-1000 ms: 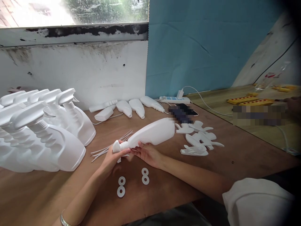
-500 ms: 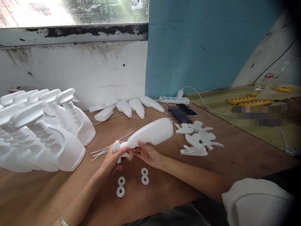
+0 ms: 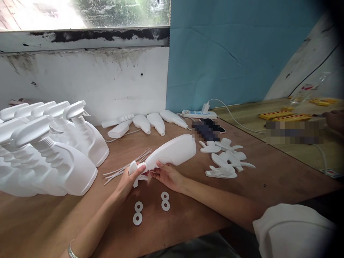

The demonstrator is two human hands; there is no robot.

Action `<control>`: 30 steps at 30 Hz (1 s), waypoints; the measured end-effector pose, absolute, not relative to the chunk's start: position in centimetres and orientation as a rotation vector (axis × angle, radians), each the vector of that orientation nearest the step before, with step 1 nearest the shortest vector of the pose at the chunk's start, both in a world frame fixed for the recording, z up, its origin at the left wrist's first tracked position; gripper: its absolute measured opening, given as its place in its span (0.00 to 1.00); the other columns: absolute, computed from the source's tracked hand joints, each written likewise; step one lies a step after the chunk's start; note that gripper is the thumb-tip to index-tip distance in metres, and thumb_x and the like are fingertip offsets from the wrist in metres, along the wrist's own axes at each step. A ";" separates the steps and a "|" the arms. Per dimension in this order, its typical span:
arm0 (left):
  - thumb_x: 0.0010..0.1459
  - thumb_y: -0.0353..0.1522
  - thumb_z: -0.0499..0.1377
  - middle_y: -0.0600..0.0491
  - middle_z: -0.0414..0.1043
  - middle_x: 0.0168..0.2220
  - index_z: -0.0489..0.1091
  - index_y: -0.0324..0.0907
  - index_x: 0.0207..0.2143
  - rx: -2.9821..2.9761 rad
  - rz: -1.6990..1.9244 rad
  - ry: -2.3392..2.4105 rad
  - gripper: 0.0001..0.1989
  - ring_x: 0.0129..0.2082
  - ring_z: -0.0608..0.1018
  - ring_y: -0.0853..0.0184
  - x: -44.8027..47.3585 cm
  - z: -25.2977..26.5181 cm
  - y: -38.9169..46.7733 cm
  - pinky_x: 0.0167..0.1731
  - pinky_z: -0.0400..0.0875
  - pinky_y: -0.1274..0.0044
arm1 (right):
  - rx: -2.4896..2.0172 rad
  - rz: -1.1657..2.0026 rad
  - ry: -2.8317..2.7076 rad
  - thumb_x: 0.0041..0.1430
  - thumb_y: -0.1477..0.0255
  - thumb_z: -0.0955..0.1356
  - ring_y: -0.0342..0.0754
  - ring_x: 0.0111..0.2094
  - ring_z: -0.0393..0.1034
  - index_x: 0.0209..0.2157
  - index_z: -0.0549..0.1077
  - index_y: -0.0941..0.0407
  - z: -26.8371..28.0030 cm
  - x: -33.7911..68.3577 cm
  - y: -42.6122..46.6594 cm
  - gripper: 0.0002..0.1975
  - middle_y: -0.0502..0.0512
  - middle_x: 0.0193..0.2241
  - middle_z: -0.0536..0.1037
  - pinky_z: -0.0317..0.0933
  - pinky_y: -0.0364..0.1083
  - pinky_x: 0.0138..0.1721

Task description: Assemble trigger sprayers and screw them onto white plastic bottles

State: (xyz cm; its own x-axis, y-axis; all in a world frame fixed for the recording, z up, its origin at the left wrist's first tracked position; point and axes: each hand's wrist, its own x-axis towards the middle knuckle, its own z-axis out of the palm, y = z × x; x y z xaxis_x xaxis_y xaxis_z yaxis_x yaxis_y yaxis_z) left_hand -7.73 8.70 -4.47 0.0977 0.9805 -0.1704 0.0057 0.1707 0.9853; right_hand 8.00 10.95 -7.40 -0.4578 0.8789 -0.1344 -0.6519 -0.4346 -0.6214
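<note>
Tilted above the table, a white spray bottle (image 3: 173, 148) has its neck against a white trigger spray head (image 3: 133, 167). My left hand (image 3: 129, 181) is closed on the spray head, thumb near the collar. Around the bottle's lower side by the neck, my right hand (image 3: 170, 177) is closed, with fingertips partly hidden. Below my hands lie white ring washers (image 3: 137, 218) in two small groups, including a pair (image 3: 165, 205) on the right. Thin white tubes (image 3: 120, 172) lie behind my left hand.
Several upright spray bottles (image 3: 72, 161) with heads crowd the left side. Loose bottles (image 3: 156, 123) lie along the wall. To the right are loose spray heads (image 3: 228, 157), a phone (image 3: 219, 126) and a power strip (image 3: 199, 114). Another person's hand (image 3: 334, 120) shows at the far right edge.
The bottle and spray head have barely shifted. My left thumb and fingers have moved slightly around the collar; both hands keep their hold.
</note>
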 end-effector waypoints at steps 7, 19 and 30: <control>0.39 0.42 0.64 0.57 0.67 0.22 0.65 0.38 0.29 1.309 0.998 1.210 0.19 0.21 0.68 0.72 -8.0 -4.2 8.8 0.23 0.61 0.82 | -0.564 2.003 -0.611 0.42 0.71 0.73 0.42 0.31 0.70 0.28 0.73 0.58 -7.4 8.0 11.0 0.10 0.49 0.27 0.77 0.60 0.45 0.40; 0.44 0.43 0.61 0.57 0.64 0.21 0.64 0.38 0.26 1.473 0.993 1.270 0.17 0.22 0.65 0.72 -8.1 -3.8 8.6 0.23 0.58 0.82 | -0.558 2.010 -0.610 0.43 0.71 0.73 0.41 0.30 0.69 0.29 0.73 0.58 -7.6 8.0 11.1 0.09 0.49 0.27 0.76 0.60 0.45 0.40; 0.48 0.48 0.55 0.54 0.65 0.20 0.68 0.36 0.24 1.483 0.925 1.368 0.22 0.21 0.65 0.71 -8.1 -4.0 8.4 0.22 0.58 0.81 | -0.562 2.006 -0.614 0.44 0.71 0.72 0.41 0.30 0.69 0.29 0.73 0.58 -7.6 8.1 11.1 0.09 0.49 0.27 0.76 0.60 0.44 0.39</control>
